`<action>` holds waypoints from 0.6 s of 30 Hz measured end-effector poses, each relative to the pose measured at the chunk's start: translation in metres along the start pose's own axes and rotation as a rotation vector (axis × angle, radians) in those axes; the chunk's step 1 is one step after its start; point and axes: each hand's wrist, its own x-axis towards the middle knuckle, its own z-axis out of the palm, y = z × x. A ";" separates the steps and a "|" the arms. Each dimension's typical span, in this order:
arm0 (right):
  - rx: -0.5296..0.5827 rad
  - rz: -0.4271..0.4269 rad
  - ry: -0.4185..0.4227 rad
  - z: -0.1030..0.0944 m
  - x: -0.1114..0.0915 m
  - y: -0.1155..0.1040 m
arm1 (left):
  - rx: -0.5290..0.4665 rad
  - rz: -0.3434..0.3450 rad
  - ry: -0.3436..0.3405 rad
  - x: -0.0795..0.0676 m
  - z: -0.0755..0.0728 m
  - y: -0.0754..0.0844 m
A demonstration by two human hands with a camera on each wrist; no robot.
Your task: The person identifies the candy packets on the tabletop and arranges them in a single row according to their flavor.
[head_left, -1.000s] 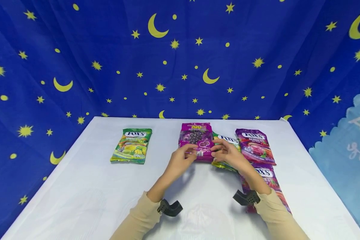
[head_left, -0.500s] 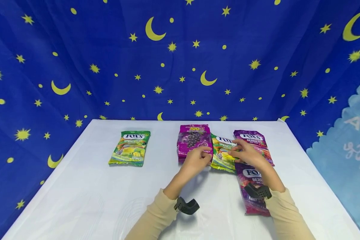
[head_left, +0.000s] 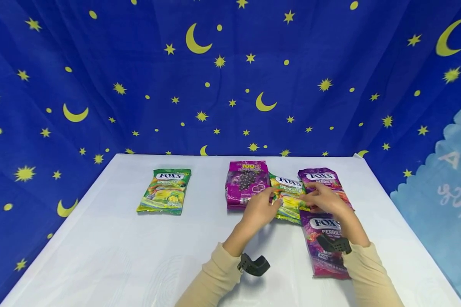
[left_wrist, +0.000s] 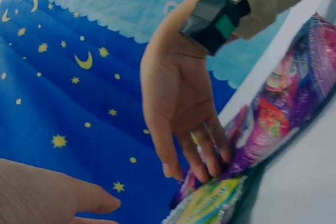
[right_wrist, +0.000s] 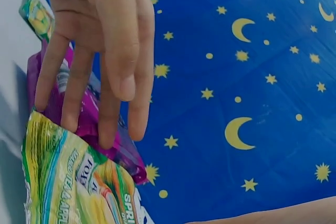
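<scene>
A green and yellow Fox's Spring Tea candy bag (head_left: 289, 197) lies between my two hands in the head view. My left hand (head_left: 260, 208) touches its left edge; in the right wrist view that hand's extended fingers (right_wrist: 108, 114) reach the edge of the bag. On the opposite side, my right hand (head_left: 324, 199) has relaxed fingers at the bag's right edge. In the left wrist view, the right hand's fingertips (left_wrist: 212, 167) meet the green bag. A magenta candy bag (head_left: 246, 181) with a grape picture sits just left of the green bag.
Two purple Fox's Berries bags lie at the right, the far one (head_left: 318, 174) partly behind the right hand, the near one (head_left: 319, 251) below it. Another Spring Tea bag (head_left: 165, 192) lies apart at left. Blue starry cloth (head_left: 230, 76) hangs behind the white table (head_left: 119, 256).
Both hands have moved right, from the magenta bag to the green Spring Tea bag. The left hand has left the magenta bag's lower edge. The near purple bag now lies straighter.
</scene>
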 end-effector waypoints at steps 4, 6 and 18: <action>-0.029 0.021 0.011 -0.001 0.001 0.005 | -0.043 -0.004 0.012 -0.001 0.003 -0.002; -0.041 0.027 0.015 -0.001 0.002 0.007 | -0.092 -0.014 -0.002 0.000 0.004 -0.004; -0.055 0.056 0.083 0.001 0.010 0.015 | -0.230 -0.057 -0.049 0.004 0.007 -0.008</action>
